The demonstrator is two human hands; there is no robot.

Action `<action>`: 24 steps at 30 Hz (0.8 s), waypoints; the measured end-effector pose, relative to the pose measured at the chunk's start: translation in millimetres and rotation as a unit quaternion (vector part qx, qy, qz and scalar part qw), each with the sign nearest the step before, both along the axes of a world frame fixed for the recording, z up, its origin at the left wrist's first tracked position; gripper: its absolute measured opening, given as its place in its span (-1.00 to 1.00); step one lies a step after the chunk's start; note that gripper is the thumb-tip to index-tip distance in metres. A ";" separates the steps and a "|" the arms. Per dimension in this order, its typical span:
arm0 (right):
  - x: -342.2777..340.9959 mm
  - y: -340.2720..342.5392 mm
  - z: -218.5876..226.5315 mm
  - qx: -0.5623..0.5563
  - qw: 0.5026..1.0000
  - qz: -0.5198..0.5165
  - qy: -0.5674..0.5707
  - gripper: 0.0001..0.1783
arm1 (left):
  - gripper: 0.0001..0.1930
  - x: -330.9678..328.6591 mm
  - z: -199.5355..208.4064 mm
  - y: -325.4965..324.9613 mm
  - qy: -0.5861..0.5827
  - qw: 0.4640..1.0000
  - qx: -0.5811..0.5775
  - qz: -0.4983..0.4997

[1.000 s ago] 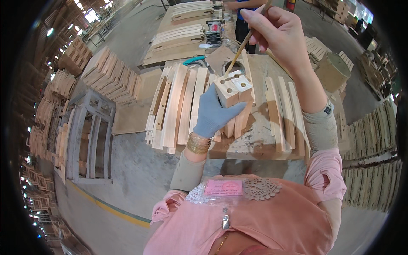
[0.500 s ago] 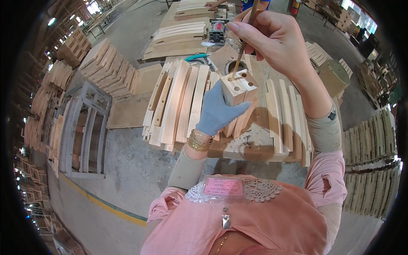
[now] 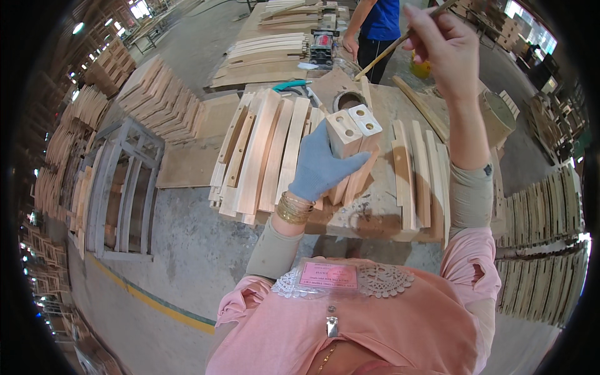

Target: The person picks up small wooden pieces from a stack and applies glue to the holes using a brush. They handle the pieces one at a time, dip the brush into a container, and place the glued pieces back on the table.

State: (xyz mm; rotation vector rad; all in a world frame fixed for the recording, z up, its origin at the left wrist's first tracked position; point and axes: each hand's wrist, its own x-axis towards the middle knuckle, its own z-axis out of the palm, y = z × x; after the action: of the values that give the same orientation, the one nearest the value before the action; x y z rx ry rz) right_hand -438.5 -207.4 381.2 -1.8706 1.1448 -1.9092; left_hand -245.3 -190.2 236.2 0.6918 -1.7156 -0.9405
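Observation:
My left hand (image 3: 324,164), in a blue-grey glove, is wrapped round two wooden bars standing on end side by side. The left wooden bar (image 3: 345,142) and the right wooden bar (image 3: 365,119) each show round holes in their top faces. Pale wet-looking stuff coats much of the right bar's end. My bare right hand (image 3: 445,55) is raised at the upper right, fingers pinched on a thin wooden stick (image 3: 390,49). That stick slants down to the left, its pale tip apart from the bars, above a round dark pot (image 3: 350,95).
Long wooden slats (image 3: 265,153) lie left of the bars, and more slats (image 3: 417,175) lie to their right. Behind are a teal-handled tool (image 3: 290,84) and a clamp-like device (image 3: 322,47). Another person (image 3: 380,28) in blue stands at the table's far side. A grey frame (image 3: 119,194) stands left.
My right hand has moved up and to the right, lifting the stick's tip off the bars' holes. The right bar's end looks whiter. The other person has come closer to the table.

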 end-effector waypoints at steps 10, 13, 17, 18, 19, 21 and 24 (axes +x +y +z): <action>-14.1 -100.2 -154.6 0.139 0.959 -0.152 0.193 -0.61 | -0.43 10.5 8.7 13.3 0.013 0.999 0.052 0.006; -8.6 -108.7 -174.2 0.145 0.948 -0.167 0.229 -0.60 | -0.44 15.1 3.3 12.9 0.011 0.998 0.058 0.017; -7.5 -112.8 -184.9 0.139 0.945 -0.161 0.249 -0.60 | -0.47 20.4 4.5 13.0 -0.051 0.997 0.050 0.031; -9.1 -112.6 -183.9 0.139 0.947 -0.153 0.245 -0.59 | -0.49 20.5 6.9 14.1 -0.058 0.996 0.062 0.028; -11.6 -112.2 -182.6 0.139 0.949 -0.146 0.240 -0.58 | -0.50 19.5 7.5 14.8 -0.051 0.997 0.059 0.029; -13.9 -109.1 -176.7 0.094 0.955 -0.162 0.231 -0.57 | -0.50 18.3 8.0 15.7 -0.038 0.997 0.051 0.036; -14.9 -101.7 -165.1 0.048 0.958 -0.172 0.224 -0.57 | -0.50 18.1 1.9 13.0 -0.014 0.998 0.053 0.040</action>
State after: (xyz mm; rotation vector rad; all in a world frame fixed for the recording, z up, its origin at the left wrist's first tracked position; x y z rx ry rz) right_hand -453.4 -309.1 216.1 -2.2357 1.7686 -1.5749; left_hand -227.1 -177.1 238.2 0.8403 -1.6587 -0.9748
